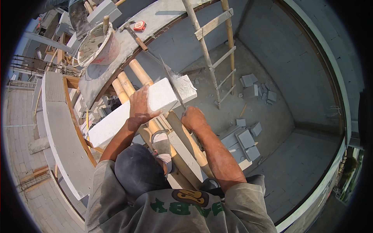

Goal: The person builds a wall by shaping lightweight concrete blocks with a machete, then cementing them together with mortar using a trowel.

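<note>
A long white building block (pixel 116 123) lies slantwise across several bamboo poles (pixel 140 72). My left hand (pixel 140 105) grips it from above, the fingers over its far edge and the thumb along its top. In my closed right hand (pixel 194 119) is the handle of a handsaw (pixel 171 76), mostly hidden by the fingers. The saw's blade stands in a cut near the block's right end and points away from me. White dust hangs beside the blade. My shoe (pixel 161 143) rests on the poles just below the block.
A mortar bucket (pixel 109 53), a claw hammer (pixel 136 38) and a red tape measure (pixel 140 26) sit on the far wall top. A wooden ladder (pixel 213 29) leans ahead. To the right the room drops to a floor (pixel 272 126) with block pieces (pixel 246 138). A curved wall (pixel 62 120) stands left.
</note>
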{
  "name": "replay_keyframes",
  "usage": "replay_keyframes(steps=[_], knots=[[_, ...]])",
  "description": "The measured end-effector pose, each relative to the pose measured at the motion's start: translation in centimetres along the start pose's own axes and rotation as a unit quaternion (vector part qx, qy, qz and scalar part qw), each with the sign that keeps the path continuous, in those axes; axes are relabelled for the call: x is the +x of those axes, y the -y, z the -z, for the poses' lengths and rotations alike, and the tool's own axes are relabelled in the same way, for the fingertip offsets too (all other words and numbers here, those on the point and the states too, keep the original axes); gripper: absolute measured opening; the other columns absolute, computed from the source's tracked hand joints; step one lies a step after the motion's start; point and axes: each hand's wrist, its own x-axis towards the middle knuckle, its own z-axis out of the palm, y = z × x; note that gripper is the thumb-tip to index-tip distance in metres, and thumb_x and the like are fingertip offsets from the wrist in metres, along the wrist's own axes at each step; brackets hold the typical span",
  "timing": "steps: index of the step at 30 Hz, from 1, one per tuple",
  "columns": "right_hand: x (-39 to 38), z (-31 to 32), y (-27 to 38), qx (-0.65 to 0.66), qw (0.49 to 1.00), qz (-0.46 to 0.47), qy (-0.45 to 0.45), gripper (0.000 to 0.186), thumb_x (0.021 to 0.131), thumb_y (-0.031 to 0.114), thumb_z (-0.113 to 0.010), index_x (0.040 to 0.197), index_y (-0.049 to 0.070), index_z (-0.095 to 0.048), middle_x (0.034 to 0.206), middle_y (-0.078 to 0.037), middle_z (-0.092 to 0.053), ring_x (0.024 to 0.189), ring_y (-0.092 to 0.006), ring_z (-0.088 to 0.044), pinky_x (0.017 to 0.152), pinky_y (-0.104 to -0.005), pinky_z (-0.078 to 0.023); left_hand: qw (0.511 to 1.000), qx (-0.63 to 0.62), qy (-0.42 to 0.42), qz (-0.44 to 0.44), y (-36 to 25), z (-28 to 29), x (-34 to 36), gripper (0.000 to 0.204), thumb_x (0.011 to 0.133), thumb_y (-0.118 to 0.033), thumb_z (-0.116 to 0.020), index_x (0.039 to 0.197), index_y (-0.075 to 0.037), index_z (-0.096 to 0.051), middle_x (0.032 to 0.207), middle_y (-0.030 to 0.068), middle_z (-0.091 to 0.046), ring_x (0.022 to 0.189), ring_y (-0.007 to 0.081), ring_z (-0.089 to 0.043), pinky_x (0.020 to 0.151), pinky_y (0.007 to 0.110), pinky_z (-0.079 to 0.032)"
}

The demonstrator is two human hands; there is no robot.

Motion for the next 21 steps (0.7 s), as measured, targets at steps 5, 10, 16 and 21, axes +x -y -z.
replay_keyframes(steps=[5, 10, 16, 21], knots=[[-0.5, 0.9, 0.7, -0.041, 0.996, 0.004, 0.073, 0.034, 0.092, 0.029, -0.052, 0.091, -0.003, -0.060, 0.081, -0.028, -0.062, 0.084, -0.0451, -0.060, 0.079, -0.0517, -0.046, 1.000, 0.003, -0.003, 0.011, 1.1, 0.5, -0.3, 0.111, 0.055, -0.047, -0.081, 0.140, 0.004, -0.030, 0.133, 0.0210, -0.042, 0.124, 0.0351, -0.037, 0.106, 0.047, -0.025], [-2.5, 5.8, 7.3, 0.089, 0.991, 0.060, -0.075, 0.028, 0.091, 0.025, -0.054, 0.093, -0.002, -0.061, 0.082, -0.027, -0.064, 0.084, -0.0432, -0.063, 0.080, -0.0504, -0.048, 1.000, -0.001, -0.012, 0.007, 1.9, 0.3, -0.6, 0.112, 0.055, -0.049, -0.081, 0.140, 0.004, -0.030, 0.133, 0.0210, -0.042, 0.124, 0.0354, -0.038, 0.105, 0.048, -0.025], [-0.4, 0.1, -0.7, -0.059, 0.997, -0.006, 0.058, 0.032, 0.091, 0.027, -0.054, 0.093, -0.004, -0.061, 0.083, -0.030, -0.062, 0.085, -0.0454, -0.061, 0.078, -0.0516, -0.046, 1.000, -0.001, 0.000, -0.006, 1.3, -0.6, 0.4, 0.112, 0.053, -0.049, -0.079, 0.139, 0.003, -0.031, 0.131, 0.0219, -0.043, 0.123, 0.0364, -0.039, 0.105, 0.047, -0.026], [-0.7, 4.9, 5.2, 0.008, 1.000, 0.028, 0.004, 0.031, 0.090, 0.025, -0.054, 0.090, -0.005, -0.062, 0.083, -0.031, -0.062, 0.085, -0.0449, -0.061, 0.076, -0.0511, -0.047, 1.000, 0.007, 0.012, 0.018, 2.0, 0.3, -0.4, 0.110, 0.054, -0.049, -0.078, 0.139, 0.002, -0.031, 0.131, 0.0220, -0.043, 0.124, 0.0363, -0.039, 0.106, 0.047, -0.025]])
